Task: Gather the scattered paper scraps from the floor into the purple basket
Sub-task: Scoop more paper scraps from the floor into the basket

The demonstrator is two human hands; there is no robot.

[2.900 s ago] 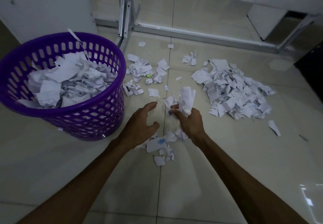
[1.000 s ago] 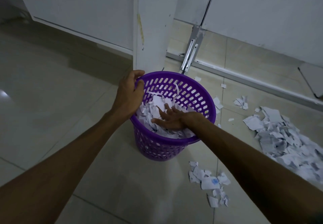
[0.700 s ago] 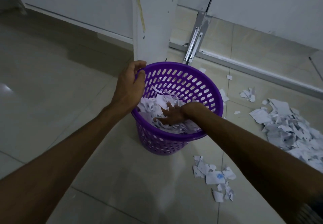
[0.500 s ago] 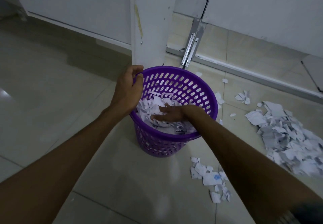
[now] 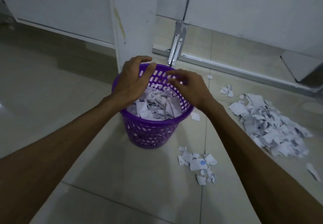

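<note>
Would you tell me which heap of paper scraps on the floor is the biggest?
The big heap right of the purple basket; the small cluster nearer the camera holds far fewer.

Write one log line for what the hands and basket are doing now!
left hand: open, over rim | right hand: open, empty | purple basket: upright, scraps inside | big scrap pile: on floor
</note>
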